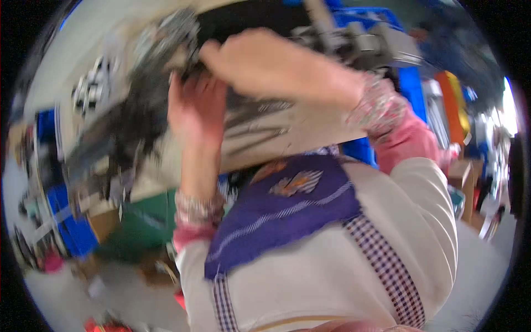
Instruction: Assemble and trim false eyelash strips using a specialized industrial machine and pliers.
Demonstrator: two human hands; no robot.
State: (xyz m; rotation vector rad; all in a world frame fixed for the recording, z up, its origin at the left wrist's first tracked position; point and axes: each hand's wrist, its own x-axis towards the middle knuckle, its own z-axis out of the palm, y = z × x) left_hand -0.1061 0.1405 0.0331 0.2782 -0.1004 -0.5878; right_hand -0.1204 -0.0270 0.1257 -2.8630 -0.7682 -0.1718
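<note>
Toward six o'clock, a purple bib is showing a white stripe and an orange-and-white motif; dark-and-white checked straps are crossing a cream top. Pink sleeves are ending in red-speckled pale cuffs. Dark grey material is showing at ten, a green panel at eight, a blue crate at one.

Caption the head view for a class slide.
Bare left hand and bare right hand close together, blurred, above a pale tan surface with thin dark items.
</note>
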